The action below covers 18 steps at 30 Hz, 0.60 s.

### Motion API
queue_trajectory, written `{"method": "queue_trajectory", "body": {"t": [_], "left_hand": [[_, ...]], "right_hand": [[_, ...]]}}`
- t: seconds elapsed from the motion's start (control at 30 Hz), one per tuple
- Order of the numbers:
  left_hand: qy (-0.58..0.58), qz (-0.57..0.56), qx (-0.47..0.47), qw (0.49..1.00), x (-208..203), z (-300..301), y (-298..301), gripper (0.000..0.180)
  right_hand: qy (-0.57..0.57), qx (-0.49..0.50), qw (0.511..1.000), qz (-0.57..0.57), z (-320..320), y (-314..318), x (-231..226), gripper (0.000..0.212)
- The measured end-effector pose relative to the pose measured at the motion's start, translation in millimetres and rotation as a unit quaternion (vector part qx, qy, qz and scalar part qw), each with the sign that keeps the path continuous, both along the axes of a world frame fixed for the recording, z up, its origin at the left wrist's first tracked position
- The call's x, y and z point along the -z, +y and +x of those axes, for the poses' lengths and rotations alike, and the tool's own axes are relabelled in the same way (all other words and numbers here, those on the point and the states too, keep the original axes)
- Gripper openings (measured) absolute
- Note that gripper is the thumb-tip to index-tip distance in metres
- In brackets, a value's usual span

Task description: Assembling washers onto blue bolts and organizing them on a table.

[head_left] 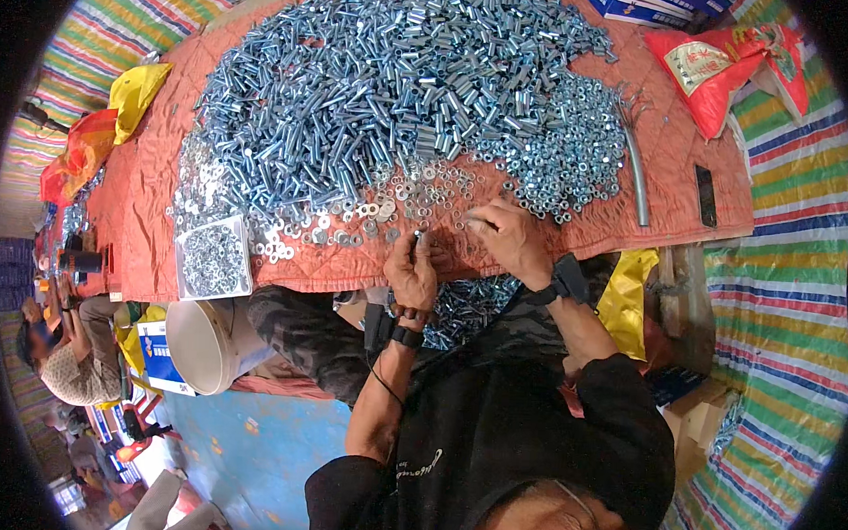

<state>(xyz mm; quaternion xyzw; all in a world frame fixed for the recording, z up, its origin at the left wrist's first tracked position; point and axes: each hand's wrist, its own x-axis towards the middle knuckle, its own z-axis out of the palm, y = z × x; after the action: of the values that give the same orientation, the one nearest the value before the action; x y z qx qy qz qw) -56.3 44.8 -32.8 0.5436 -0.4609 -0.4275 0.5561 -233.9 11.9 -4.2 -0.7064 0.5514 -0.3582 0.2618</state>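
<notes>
My left hand is at the table's near edge, thumb and fingers closed round a small metal bolt; only its shiny end shows. To its right, my right hand hovers over the loose flat washers, fingers bent and pinched. Whatever lies between those fingertips is too small to make out. Beyond both hands spreads a big heap of bluish metal sleeves and bolts. Hex nuts are piled at its right side. Below the table edge, between my legs, lies a mass of bolt-like metal pieces.
A white square tray of small metal rings sits at the near left corner, above a white bucket. A grey tube, a dark flat object and a red bag lie right. Another person sits far left.
</notes>
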Motion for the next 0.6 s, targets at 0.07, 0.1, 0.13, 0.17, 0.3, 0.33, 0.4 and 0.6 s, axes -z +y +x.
{"method": "queue_trajectory", "body": {"t": [0.07,0.1,0.13,0.17,0.3,0.33,0.4,0.6], "left_hand": [[-0.031,-0.021,0.001,0.999,-1,0,-1,0.019],[-0.063,-0.041,0.003,0.997,-1,0,-2,0.018],[-0.063,-0.041,0.002,0.997,-2,1,-2,0.018],[-0.123,-0.064,-0.001,0.990,-2,2,-2,0.017],[-0.208,-0.089,-0.021,0.974,5,5,-4,0.015],[-0.207,-0.088,-0.024,0.974,7,5,-3,0.015],[-0.169,-0.031,-0.013,0.985,3,2,-1,0.014],[-0.183,-0.103,-0.034,0.977,14,0,-5,0.010]], "right_hand": [[0.042,-0.026,0.998,-0.025,6,-1,5,0.016],[0.043,-0.026,0.998,-0.025,7,-2,8,0.016],[0.068,-0.052,0.996,-0.026,8,-3,10,0.015],[0.093,-0.079,0.992,-0.028,10,-5,11,0.016],[0.084,-0.083,0.993,-0.012,13,-12,7,0.014],[0.086,-0.091,0.992,-0.008,14,-13,5,0.014],[0.089,-0.102,0.991,-0.005,17,-19,6,0.014],[0.034,-0.127,0.989,-0.073,44,-52,6,0.017]]}}
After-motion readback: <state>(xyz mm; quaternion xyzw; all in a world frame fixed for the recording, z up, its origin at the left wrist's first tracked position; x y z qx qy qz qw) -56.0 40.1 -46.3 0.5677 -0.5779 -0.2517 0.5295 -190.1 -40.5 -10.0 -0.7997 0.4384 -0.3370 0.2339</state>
